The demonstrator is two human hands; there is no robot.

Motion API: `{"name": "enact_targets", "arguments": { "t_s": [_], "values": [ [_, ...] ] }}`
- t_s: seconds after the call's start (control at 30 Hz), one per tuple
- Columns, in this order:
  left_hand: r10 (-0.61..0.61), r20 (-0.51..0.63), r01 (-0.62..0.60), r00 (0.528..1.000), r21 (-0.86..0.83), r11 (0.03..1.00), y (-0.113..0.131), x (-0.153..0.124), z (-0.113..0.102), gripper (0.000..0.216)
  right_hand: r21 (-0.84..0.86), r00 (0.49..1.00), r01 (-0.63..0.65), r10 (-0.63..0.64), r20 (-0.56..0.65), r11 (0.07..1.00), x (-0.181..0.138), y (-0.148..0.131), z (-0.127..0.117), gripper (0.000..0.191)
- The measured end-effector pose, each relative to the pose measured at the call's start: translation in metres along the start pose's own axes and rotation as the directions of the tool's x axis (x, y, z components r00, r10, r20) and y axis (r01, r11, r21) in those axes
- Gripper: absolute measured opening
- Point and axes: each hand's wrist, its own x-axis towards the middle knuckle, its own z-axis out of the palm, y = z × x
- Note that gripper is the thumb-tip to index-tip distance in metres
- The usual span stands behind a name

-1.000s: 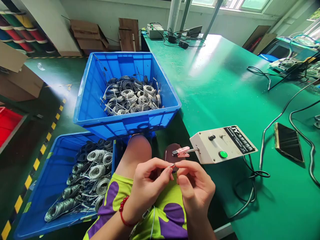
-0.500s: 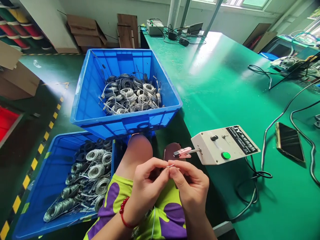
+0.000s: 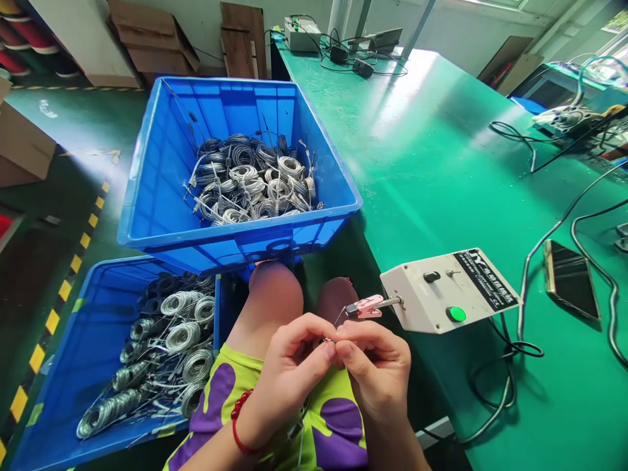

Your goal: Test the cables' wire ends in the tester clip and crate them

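My left hand and my right hand meet over my lap, both pinching the thin bare end of a silver wire. The wire tip rises toward a pink clip on a rod that sticks out of a white tester box with a green button at the table's edge. The rest of the wire runs down between my hands onto my purple and yellow clothing. A red bead bracelet sits on my left wrist.
An upper blue bin of coiled silver cables stands before my knees, a lower blue bin of coils at left. The green table bears a phone, black cords and devices at the far end. Cardboard boxes stand on the floor.
The view tipped down a little. My hands stayed together at the wire end, and the wire tip now points up toward the pink clip.
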Motion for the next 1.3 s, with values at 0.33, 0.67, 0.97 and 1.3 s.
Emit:
{"name": "enact_targets", "arguments": {
  "t_s": [0.33, 0.67, 0.97, 1.3],
  "values": [
    [-0.030, 0.039, 0.033, 0.999, -0.084, 0.996, -0.001, 0.001, 0.002, 0.034, 0.160, 0.997, -0.071, 0.066, 0.036, 0.985, 0.004, 0.002, 0.006, 0.010],
    [-0.061, 0.083, 0.067, 0.995, -0.077, 0.995, -0.004, 0.001, 0.006, 0.040, 0.237, 0.995, -0.093, 0.095, 0.006, 0.967, 0.003, -0.006, 0.008, 0.010],
    [-0.060, 0.083, 0.067, 0.995, -0.088, 0.994, -0.003, 0.000, 0.009, 0.038, 0.077, 0.999, -0.006, 0.008, -0.033, 0.997, -0.008, 0.000, 0.003, 0.010],
    [-0.053, 0.057, 0.059, 0.997, -0.103, 0.993, -0.005, 0.000, 0.009, 0.040, -0.083, 0.997, 0.047, -0.051, -0.052, 0.995, -0.007, -0.006, 0.008, 0.012]
  ]
}}
